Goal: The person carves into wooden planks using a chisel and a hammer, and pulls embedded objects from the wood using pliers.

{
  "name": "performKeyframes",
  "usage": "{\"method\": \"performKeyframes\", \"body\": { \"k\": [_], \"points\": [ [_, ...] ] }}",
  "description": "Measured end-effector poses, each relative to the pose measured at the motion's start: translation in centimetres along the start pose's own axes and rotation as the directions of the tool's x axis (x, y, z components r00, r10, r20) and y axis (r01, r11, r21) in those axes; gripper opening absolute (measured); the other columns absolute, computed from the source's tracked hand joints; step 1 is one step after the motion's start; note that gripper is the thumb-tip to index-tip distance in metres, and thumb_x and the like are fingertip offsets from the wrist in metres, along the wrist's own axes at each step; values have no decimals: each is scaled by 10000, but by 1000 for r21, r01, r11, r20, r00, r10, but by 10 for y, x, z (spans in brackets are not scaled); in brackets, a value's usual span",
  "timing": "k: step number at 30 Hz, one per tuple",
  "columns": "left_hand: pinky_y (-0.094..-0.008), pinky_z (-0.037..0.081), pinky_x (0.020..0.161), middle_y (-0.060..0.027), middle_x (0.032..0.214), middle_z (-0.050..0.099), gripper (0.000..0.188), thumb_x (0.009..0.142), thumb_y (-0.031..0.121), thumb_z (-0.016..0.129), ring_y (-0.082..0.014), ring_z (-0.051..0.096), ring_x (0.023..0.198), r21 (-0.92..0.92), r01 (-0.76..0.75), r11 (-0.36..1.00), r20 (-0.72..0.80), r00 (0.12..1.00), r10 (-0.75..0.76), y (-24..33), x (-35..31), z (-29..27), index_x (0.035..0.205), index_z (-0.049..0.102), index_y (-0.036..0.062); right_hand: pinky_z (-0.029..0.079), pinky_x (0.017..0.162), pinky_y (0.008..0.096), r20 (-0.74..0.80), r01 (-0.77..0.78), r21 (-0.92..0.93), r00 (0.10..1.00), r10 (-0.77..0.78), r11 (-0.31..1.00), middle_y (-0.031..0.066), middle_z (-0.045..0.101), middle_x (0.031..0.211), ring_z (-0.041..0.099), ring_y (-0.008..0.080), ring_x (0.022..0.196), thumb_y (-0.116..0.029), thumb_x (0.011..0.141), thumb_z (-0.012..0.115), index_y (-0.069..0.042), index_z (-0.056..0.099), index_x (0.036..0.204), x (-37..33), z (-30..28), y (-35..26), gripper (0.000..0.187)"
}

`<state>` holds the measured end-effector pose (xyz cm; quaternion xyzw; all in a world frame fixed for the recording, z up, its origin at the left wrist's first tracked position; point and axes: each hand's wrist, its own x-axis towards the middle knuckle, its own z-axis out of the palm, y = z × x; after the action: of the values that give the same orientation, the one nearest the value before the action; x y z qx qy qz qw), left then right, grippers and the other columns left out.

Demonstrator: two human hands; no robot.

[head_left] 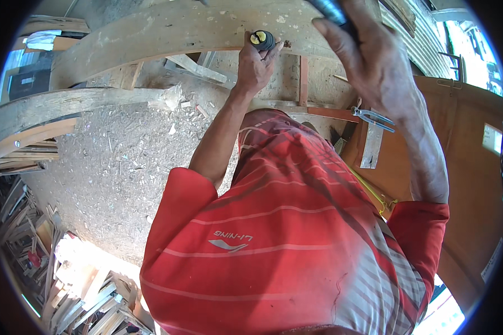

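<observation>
At 12 o'clock, the left hand [252, 70] is grasping one ribbed, dark cylindrical handle [267, 41] with a round yellow end, at the near edge of one long, stained wooden plank [173, 28]. Between 1 and 2, the right hand [374, 70] is clenching one glossy blue object [331, 10], blurred and cut off. At 2, one pair of metal pincers [369, 117] is resting. One smooth brown panel [458, 223] is standing at 3; uncounted splintery scraps [98, 304] are lying toward 7:30.
</observation>
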<state>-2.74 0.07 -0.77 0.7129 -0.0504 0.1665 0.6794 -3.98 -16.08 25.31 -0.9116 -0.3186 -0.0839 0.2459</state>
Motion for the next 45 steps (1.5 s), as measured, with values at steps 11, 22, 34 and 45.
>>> {"method": "performKeyframes", "body": {
  "k": [11,22,34,45],
  "points": [
    [-303,585,810,-110,1001,716,378,946,78,745,-191,725,916,79,-48,996,-1,999,48,12,-6,1,1197,496,-54,512,540,489,231,36,-77,973,-17,996,190,655,776,677,399,658,-279,1014,621,-58,522,1117,-10,17,11,263],
    [-321,590,840,-150,1097,677,329,958,23,682,-182,706,1014,-149,-59,987,-29,998,55,-8,-10,17,1226,509,-57,559,635,507,372,-43,-248,918,136,968,203,662,786,688,417,690,-335,1045,559,-41,523,1110,-40,34,36,303],
    [-363,555,831,-122,973,701,537,874,107,806,-212,687,946,193,-267,944,67,964,258,-11,-4,-5,1316,550,-58,509,643,542,286,-262,51,928,237,964,229,661,762,664,465,713,-278,1001,628,-35,532,1037,-88,69,33,263],
    [-312,595,655,-152,993,653,747,951,668,593,-184,707,774,356,687,633,605,347,-717,92,74,-41,1204,591,-35,455,587,469,156,-717,313,685,711,622,231,595,676,607,421,610,-268,1016,640,-1,516,927,-140,84,40,308]
  ]
}}
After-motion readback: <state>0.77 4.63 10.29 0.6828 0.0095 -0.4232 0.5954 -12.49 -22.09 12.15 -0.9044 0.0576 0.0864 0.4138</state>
